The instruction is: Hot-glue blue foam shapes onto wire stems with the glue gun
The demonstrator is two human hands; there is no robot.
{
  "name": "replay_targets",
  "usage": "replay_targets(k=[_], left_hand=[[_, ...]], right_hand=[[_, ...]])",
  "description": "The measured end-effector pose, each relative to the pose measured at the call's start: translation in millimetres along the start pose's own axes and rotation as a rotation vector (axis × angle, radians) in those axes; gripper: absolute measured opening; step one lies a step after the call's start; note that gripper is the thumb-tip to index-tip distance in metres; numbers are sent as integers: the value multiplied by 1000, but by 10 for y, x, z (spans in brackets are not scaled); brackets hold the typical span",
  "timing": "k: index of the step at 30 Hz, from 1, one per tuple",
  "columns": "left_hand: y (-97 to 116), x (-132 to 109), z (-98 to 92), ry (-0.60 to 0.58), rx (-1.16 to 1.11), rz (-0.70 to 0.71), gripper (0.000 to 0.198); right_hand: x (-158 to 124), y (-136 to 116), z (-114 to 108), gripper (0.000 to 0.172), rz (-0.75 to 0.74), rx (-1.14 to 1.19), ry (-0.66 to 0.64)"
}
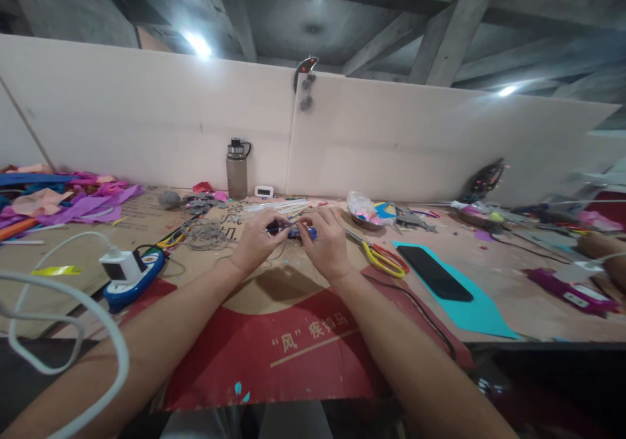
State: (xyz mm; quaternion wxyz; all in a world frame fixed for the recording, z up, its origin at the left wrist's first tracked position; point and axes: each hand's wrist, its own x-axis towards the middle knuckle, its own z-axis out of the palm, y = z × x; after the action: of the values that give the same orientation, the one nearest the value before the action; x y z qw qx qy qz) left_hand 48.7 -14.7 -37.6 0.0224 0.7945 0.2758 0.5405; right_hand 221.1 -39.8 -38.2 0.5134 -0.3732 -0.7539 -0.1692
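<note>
Both my hands meet over the middle of the cardboard-covered table point(293, 295). My left hand point(257, 240) is closed in a pinch on a small dark and blue piece point(293, 232). My right hand point(325, 243) is closed on the same small blue piece from the other side. What the piece is I cannot make out. A coil of thin wire point(205, 233) lies just left of my left hand. Yellow-handled scissors point(384, 258) lie just right of my right hand.
A black phone point(433, 271) lies on a teal sheet point(469, 308). A grey water bottle point(237, 168) stands by the white partition. A power strip with a white charger point(128, 271) and cable sits left. Purple and pink paper scraps point(73, 197) are piled far left. Another person's arm point(599, 246) shows at right.
</note>
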Motion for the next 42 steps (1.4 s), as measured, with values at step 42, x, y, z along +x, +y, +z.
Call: replay_targets(k=[42], left_hand=[[112, -8, -116, 152, 68, 310, 13]], right_hand=[[-17, -104, 189, 40, 645, 1094, -55]])
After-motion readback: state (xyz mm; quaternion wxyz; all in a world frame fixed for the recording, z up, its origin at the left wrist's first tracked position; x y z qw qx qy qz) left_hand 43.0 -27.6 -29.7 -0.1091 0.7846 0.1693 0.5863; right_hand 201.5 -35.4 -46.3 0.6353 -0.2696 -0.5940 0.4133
